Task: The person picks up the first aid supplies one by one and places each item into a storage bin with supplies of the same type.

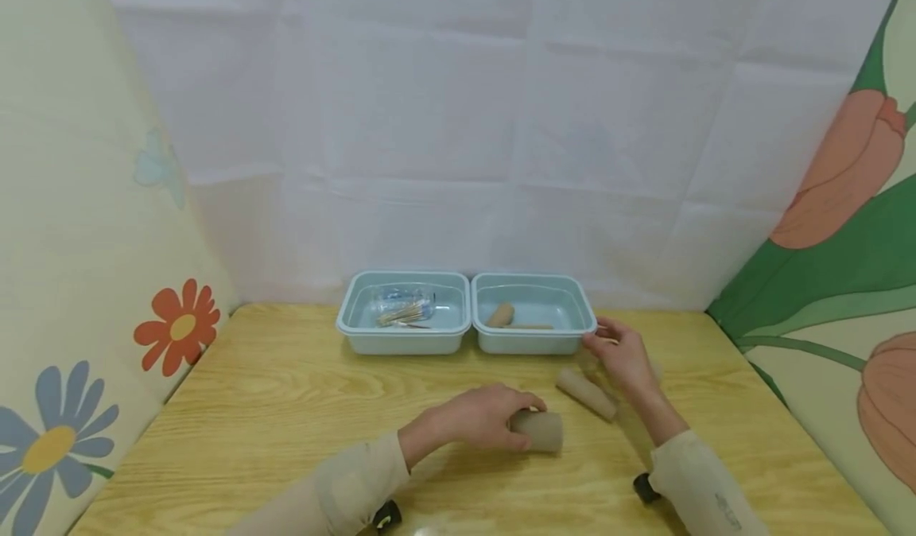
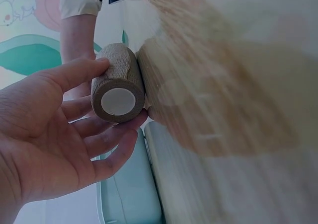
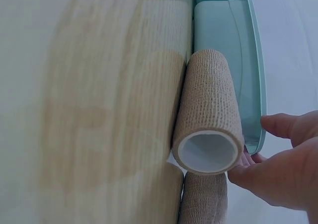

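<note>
My left hand [image 1: 487,417] grips a tan bandage roll [image 1: 545,431] low over the table. In the left wrist view the thumb lies on top of this roll [image 2: 117,70] and the fingers go underneath, its white core facing the camera. At the right-hand blue tub [image 1: 529,345], my right hand [image 1: 624,355] holds the near right corner, thumb against the rim. A slimmer tan bandage roll [image 1: 587,394] lies between the hands. Another tan roll [image 1: 656,370] is mostly hidden behind the right hand. In the right wrist view a hollow-cored roll [image 3: 207,105] lies beside the tub.
The left-hand blue tub [image 1: 404,343] holds a clear bag [image 1: 408,297] and thin cotton swabs [image 1: 403,312]. Inside the right-hand tub are a brown roll [image 1: 501,314] and a thin flat brown piece [image 1: 531,327]. A white cloth [image 1: 429,122] hangs behind the wooden table [image 1: 286,409].
</note>
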A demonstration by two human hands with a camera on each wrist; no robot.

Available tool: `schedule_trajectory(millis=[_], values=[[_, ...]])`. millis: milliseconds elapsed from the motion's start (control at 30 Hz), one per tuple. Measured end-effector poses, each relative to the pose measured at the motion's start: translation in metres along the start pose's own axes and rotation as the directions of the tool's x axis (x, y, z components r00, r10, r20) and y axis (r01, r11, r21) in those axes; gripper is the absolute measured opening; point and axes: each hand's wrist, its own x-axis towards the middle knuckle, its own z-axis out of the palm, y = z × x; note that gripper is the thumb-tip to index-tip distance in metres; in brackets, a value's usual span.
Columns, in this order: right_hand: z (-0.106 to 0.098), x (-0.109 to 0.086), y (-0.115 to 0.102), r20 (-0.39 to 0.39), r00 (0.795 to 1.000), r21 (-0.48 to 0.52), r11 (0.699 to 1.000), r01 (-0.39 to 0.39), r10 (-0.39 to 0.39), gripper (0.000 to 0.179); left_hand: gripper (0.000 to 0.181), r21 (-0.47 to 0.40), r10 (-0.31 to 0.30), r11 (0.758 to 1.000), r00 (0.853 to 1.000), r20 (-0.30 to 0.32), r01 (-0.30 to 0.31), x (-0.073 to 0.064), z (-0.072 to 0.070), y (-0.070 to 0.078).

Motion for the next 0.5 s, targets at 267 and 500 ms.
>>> schedule_trajectory(millis=[267,500], values=[[-0.0014,0.0009,0.0005,0.003,1.0,0.003,1.0,-0.013,0.013,0.051,0.05,-0.003,0.014,1.0,1.0,0.001,-0.014,0.0019,-0.0003,-0.001],[-0.0001,0.0018,0.0013,0.014,1.0,0.029,1.0,-0.007,0.006,0.051,0.05,-0.021,0.027,0.999,1.0,-0.005,-0.027,-0.0005,-0.001,-0.0052]])
